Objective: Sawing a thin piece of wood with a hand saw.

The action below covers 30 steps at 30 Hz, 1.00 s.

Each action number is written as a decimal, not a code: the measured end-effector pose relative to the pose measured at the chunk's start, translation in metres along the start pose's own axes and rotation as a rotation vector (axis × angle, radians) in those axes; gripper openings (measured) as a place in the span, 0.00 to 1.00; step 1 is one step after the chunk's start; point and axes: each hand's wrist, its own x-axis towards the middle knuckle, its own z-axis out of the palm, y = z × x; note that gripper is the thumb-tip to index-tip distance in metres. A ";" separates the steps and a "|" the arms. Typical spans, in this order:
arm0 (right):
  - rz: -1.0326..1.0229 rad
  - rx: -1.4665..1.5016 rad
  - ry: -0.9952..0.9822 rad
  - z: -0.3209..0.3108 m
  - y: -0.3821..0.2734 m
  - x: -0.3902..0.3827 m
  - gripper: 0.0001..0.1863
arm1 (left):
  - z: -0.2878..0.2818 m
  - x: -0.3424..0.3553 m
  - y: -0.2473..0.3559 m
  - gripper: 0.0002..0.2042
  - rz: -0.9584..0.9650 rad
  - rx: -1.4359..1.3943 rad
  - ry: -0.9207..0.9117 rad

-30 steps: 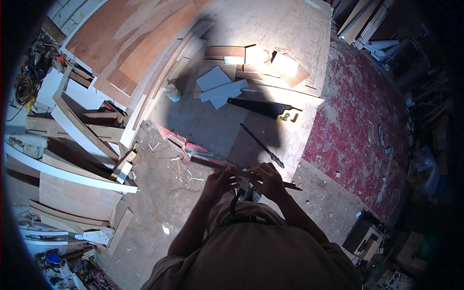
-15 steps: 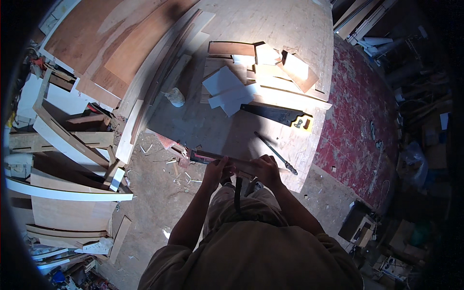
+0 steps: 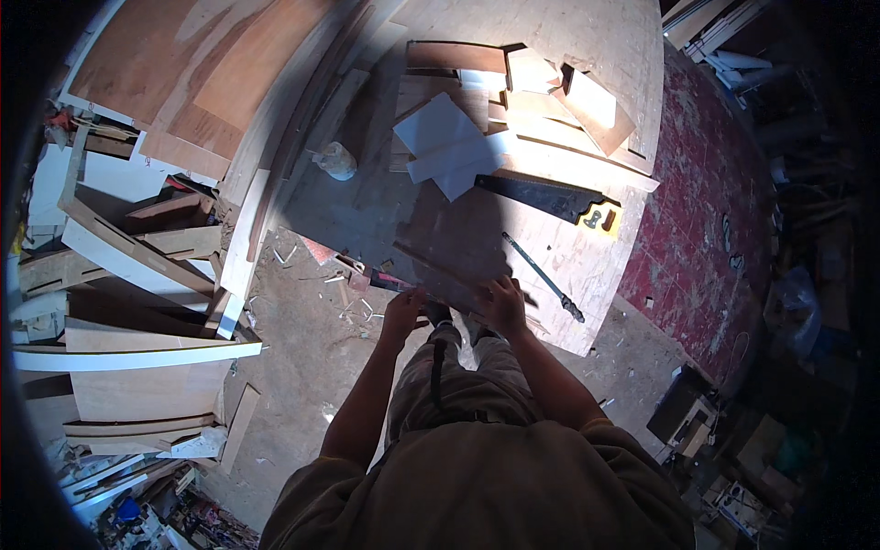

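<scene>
At the near edge of the plywood table (image 3: 568, 266), a dark, narrow piece of wood (image 3: 438, 264) slants over the surface in my shadow. My right hand (image 3: 504, 309) has its fingers closed at the right end of this wood. My left hand (image 3: 401, 313) is closed at the near side of it, lower left; shade hides much of that grip. Right of my right hand lies a thin dark rod-shaped tool (image 3: 541, 275) with a thicker end. Beyond it rests a handsaw (image 3: 541, 194) with a yellow and black handle. A red and dark object (image 3: 390, 280) sits at the table edge by my left hand.
White and brown board offcuts (image 3: 445, 133) are piled mid-table. A whitish, cloudy container (image 3: 335, 160) stands left of them, beside long wood strips (image 3: 266, 197). Curved panels and frames (image 3: 137, 353) crowd the left. Wood scraps litter the floor (image 3: 293, 367). A worn red surface (image 3: 687, 202) lies right.
The piece of wood has moved from in front of my body up over the table's near edge, at a steeper slant. Both hands have shifted slightly forward with it, and the view has shifted.
</scene>
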 end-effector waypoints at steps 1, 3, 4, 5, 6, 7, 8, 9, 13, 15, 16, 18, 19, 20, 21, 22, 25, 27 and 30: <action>-0.009 -0.053 0.011 0.002 -0.008 -0.001 0.17 | 0.001 0.008 0.000 0.20 0.018 0.027 -0.013; -0.001 -0.064 0.041 0.005 -0.010 0.002 0.16 | 0.009 0.027 0.002 0.21 0.074 0.143 -0.053; 0.004 -0.073 0.074 0.006 -0.009 0.005 0.16 | 0.018 0.035 0.004 0.21 0.072 0.145 -0.059; 0.014 -0.077 0.074 0.007 -0.007 0.007 0.16 | 0.030 0.042 0.008 0.21 0.018 0.156 -0.036; -0.024 -0.022 0.059 0.006 -0.008 0.012 0.15 | 0.033 0.047 0.007 0.21 -0.031 0.166 -0.006; -0.063 0.034 0.045 0.005 -0.010 0.016 0.14 | 0.031 0.057 -0.003 0.21 -0.031 0.168 -0.005; -0.087 0.057 0.028 0.013 -0.026 0.023 0.14 | 0.011 0.076 -0.030 0.20 0.267 0.306 0.021; -0.151 0.124 0.056 0.012 -0.028 0.025 0.14 | 0.017 0.079 -0.032 0.20 0.562 0.452 0.001; -0.228 0.170 0.050 -0.018 -0.040 0.022 0.15 | 0.056 0.040 0.017 0.18 0.241 -0.271 -0.058; -0.097 0.185 0.096 -0.026 -0.025 0.019 0.20 | 0.050 0.038 0.027 0.16 0.416 -0.158 -0.027; 0.026 0.170 0.248 -0.024 -0.006 0.017 0.23 | 0.048 0.036 0.034 0.16 0.420 -0.157 -0.035; 0.244 -0.200 0.316 -0.037 0.027 0.013 0.28 | 0.041 0.017 0.055 0.13 0.401 -0.051 -0.032; 0.505 -0.268 0.172 -0.046 0.036 0.007 0.31 | 0.041 0.014 0.058 0.12 0.441 -0.112 -0.023; 0.586 -0.334 0.089 -0.049 0.050 0.003 0.35 | 0.037 0.015 0.058 0.12 0.447 -0.112 -0.020; 0.595 -0.419 0.040 -0.052 0.060 -0.001 0.36 | 0.028 0.020 0.058 0.13 0.460 -0.022 -0.077; 0.604 -0.505 -0.010 -0.054 0.069 -0.005 0.37 | 0.020 0.023 0.056 0.14 0.471 0.068 -0.133; 0.637 -0.513 0.000 -0.052 0.101 -0.023 0.35 | 0.021 0.018 0.058 0.15 0.482 0.383 -0.074; 0.599 -0.503 0.031 -0.049 0.114 -0.035 0.32 | 0.023 0.013 0.053 0.16 0.485 0.461 -0.071; 0.513 -0.502 0.138 -0.044 0.121 -0.050 0.24 | 0.026 0.008 0.041 0.17 0.527 0.526 -0.021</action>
